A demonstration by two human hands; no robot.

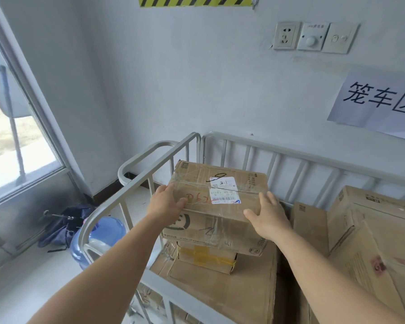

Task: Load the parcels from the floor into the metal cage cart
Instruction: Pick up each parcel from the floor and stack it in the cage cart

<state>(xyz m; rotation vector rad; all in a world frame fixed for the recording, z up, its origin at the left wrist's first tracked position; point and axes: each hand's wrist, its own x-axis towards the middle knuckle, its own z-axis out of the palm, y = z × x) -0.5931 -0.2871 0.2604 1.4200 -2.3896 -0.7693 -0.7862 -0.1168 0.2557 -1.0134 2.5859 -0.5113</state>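
A taped cardboard parcel (220,190) with a white label and red writing sits on top of a stack inside the grey metal cage cart (140,174). My left hand (166,202) holds its near left corner, thumb on the top face. My right hand (268,216) grips its near right corner, fingers along the right side. Under it lie a smaller box with yellow tape (206,256) and a wide flat carton (220,291).
More cartons (369,230) fill the cart's right half. A blue water jug (98,235) and a dark bag (61,228) lie on the floor left of the cart, below a window (14,136). The white wall stands close behind the cart.
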